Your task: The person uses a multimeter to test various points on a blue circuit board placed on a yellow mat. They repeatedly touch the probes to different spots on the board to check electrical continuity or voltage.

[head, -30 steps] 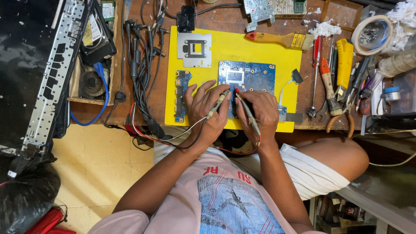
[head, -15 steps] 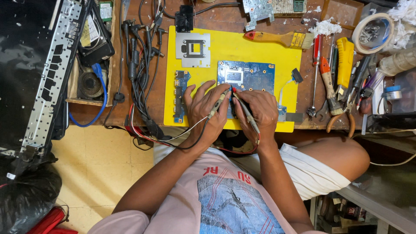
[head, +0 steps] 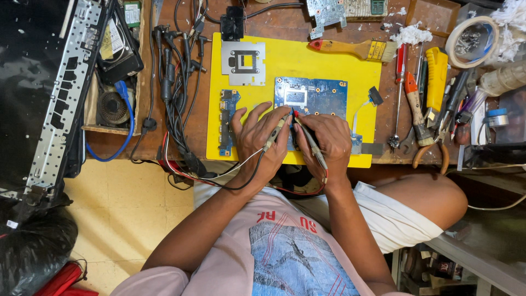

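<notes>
Circuit board (head: 315, 94) probed on a yellow mat (head: 307, 60), seen from the head camera.

Blue circuit board is laid flat on the mat, just beyond both hands, its near edge partly covered by the fingers. A black probe (head: 275, 133) is gripped in the closed left hand (head: 256, 140), and a red-tipped probe (head: 308, 137) is pinched in the closed right hand (head: 327, 141); both tips are brought together at the board's lower edge. A narrow blue board (head: 226, 118) is seen just left of the left hand. A paintbrush (head: 350, 48) lies on the mat's far edge, and screwdrivers (head: 411, 93) are spread on the wooden bench to the right.
</notes>
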